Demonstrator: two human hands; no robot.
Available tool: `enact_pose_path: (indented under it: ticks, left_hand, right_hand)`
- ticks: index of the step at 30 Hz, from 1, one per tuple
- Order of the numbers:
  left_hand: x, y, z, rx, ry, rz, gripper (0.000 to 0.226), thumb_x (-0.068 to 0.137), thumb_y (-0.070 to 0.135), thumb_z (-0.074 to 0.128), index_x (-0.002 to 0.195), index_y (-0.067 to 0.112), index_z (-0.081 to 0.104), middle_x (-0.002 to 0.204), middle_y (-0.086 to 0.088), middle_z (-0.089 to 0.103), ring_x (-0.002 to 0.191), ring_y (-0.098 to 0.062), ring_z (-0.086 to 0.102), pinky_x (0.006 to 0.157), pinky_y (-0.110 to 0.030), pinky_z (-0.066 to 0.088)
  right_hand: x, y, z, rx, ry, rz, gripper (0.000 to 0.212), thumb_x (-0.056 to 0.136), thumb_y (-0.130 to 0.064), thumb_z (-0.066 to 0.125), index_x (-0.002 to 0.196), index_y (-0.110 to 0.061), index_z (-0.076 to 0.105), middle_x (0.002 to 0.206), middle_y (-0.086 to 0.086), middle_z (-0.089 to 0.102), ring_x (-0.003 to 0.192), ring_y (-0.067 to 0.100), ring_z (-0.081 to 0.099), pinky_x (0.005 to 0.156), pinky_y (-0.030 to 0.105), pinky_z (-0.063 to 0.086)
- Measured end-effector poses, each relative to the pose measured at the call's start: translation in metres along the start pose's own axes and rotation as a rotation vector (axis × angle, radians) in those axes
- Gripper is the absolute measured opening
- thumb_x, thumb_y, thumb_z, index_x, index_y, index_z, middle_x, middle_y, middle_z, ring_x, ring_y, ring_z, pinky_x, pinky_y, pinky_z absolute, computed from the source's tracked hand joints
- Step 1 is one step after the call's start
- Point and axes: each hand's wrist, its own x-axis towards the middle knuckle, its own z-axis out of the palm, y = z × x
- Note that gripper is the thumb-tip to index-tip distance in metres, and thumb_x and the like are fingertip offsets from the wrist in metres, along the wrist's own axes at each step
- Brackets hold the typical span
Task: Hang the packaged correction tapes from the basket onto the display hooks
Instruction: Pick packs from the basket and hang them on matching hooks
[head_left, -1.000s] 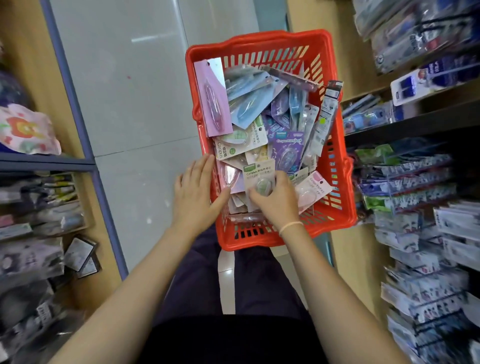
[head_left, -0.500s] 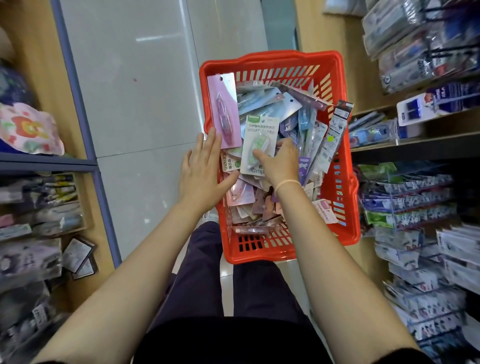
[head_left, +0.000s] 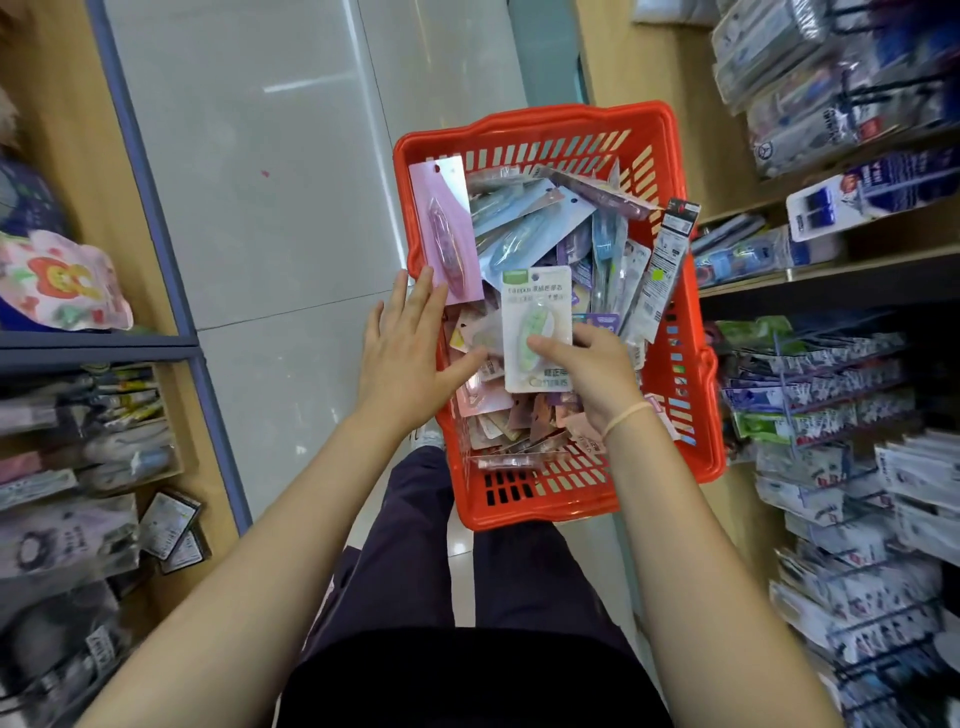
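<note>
A red plastic basket (head_left: 696, 395) stands on the floor ahead of me, full of packaged correction tapes. My right hand (head_left: 592, 374) pinches a white card with a green correction tape (head_left: 535, 312), held upright above the pile. With straight fingers, my left hand (head_left: 405, 353) lies flat on the basket's left rim, its thumb reaching into the pile. A tall pink package (head_left: 447, 228) leans against the left wall. Display hooks (head_left: 810, 384) with hanging packs fill the shelving at right.
Wooden shelves with stationery line both sides of the narrow aisle. The grey tiled floor (head_left: 260, 208) stretches to the left of the basket. My dark-trousered legs (head_left: 467, 597) are just behind the basket.
My right hand lifted the green tape card out of the pile and holds it upright. The left hand stayed at the basket's left rim. The view shifted, so the basket sits lower and further right.
</note>
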Motion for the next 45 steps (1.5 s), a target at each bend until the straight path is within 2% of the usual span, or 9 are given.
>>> enact_pose_path:
  ticks: [2, 6, 11, 16, 21, 26, 31, 39, 45]
  left_hand:
    - [-0.001, 0.014, -0.005, -0.086, -0.013, 0.062, 0.096, 0.088, 0.075, 0.048, 0.162, 0.017, 0.028, 0.171, -0.002, 0.017, 0.159, -0.021, 0.006, 0.127, -0.045, 0.002]
    - [-0.001, 0.045, -0.005, -0.355, -0.290, 0.038, 0.105, 0.066, 0.083, 0.065, 0.153, 0.029, 0.042, 0.152, 0.007, 0.053, 0.138, -0.016, 0.049, 0.112, -0.046, 0.043]
    - [-0.006, 0.073, 0.014, -0.849, -0.446, -0.187, 0.060, 0.077, 0.047, 0.086, 0.128, 0.028, 0.061, 0.122, 0.012, 0.070, 0.115, -0.012, 0.067, 0.101, -0.032, 0.053]
    - [-0.012, 0.088, 0.039, -1.226, -0.383, -0.394, 0.035, 0.094, 0.017, 0.073, 0.127, 0.012, 0.065, 0.117, -0.011, 0.076, 0.108, -0.029, 0.073, 0.098, -0.045, 0.058]
    - [-0.002, 0.074, 0.046, -1.171, -0.263, -0.451, 0.055, 0.085, 0.001, 0.079, 0.134, 0.012, 0.056, 0.121, -0.011, 0.074, 0.110, -0.032, 0.072, 0.091, -0.048, 0.061]
    - [0.007, 0.078, 0.052, -1.164, -0.215, -0.530, 0.047, 0.080, -0.003, 0.082, 0.113, 0.024, 0.062, 0.117, -0.008, 0.075, 0.104, -0.030, 0.074, 0.091, -0.054, 0.060]
    - [0.006, 0.075, 0.055, -1.227, -0.200, -0.610, 0.030, 0.085, 0.001, 0.078, 0.106, 0.019, 0.069, 0.104, -0.007, 0.079, 0.101, -0.034, 0.075, 0.077, -0.044, 0.063]
    - [-0.006, 0.075, 0.053, -1.269, -0.203, -0.552, 0.032, 0.100, 0.012, 0.065, 0.125, 0.029, 0.057, 0.122, -0.007, 0.074, 0.105, -0.026, 0.075, 0.075, -0.039, 0.064]
    - [-0.008, 0.070, 0.052, -1.226, -0.152, -0.523, 0.046, 0.100, 0.016, 0.065, 0.144, 0.016, 0.049, 0.125, -0.008, 0.072, 0.102, -0.022, 0.075, 0.071, -0.035, 0.063]
  right_hand:
    - [-0.010, 0.006, -0.014, -0.023, -0.051, -0.026, 0.021, 0.087, -0.013, 0.076, 0.108, -0.011, 0.075, 0.101, 0.004, 0.078, 0.098, 0.025, 0.074, 0.089, 0.046, 0.059]
    - [-0.025, 0.015, -0.035, 0.110, -0.222, -0.035, 0.025, 0.091, -0.007, 0.069, 0.116, -0.006, 0.070, 0.114, 0.013, 0.074, 0.105, 0.027, 0.071, 0.093, 0.041, 0.058]
    - [-0.036, 0.024, -0.030, 0.369, -0.239, -0.045, 0.026, 0.102, -0.008, 0.052, 0.126, -0.003, 0.061, 0.120, 0.018, 0.068, 0.105, 0.025, 0.068, 0.091, 0.036, 0.058]
    - [-0.039, 0.038, -0.026, 0.350, -0.151, -0.026, 0.030, 0.106, -0.026, 0.049, 0.132, -0.017, 0.061, 0.130, 0.006, 0.067, 0.120, 0.019, 0.064, 0.104, 0.040, 0.051]
    - [-0.029, 0.046, -0.072, 0.147, 0.348, -0.128, 0.029, 0.100, -0.014, 0.058, 0.129, -0.016, 0.061, 0.115, -0.003, 0.065, 0.109, 0.014, 0.062, 0.095, 0.024, 0.052]
    - [0.007, 0.044, -0.066, -0.118, 0.226, -0.102, 0.044, 0.102, -0.027, 0.055, 0.146, -0.022, 0.050, 0.145, 0.004, 0.048, 0.133, 0.020, 0.046, 0.113, 0.034, 0.037]
    - [0.007, 0.048, -0.046, -0.323, 0.187, -0.206, 0.043, 0.103, -0.014, 0.050, 0.146, -0.018, 0.052, 0.149, 0.003, 0.041, 0.138, 0.020, 0.039, 0.107, 0.016, 0.021]
    - [0.019, 0.058, -0.049, -0.420, 0.252, -0.338, 0.047, 0.090, 0.002, 0.067, 0.134, -0.013, 0.061, 0.104, -0.001, 0.057, 0.089, 0.013, 0.052, 0.095, 0.029, 0.048]
    - [0.026, 0.043, -0.044, -0.435, 0.351, -0.472, 0.030, 0.083, -0.016, 0.080, 0.112, -0.007, 0.074, 0.093, -0.001, 0.055, 0.088, 0.022, 0.058, 0.083, 0.036, 0.051]
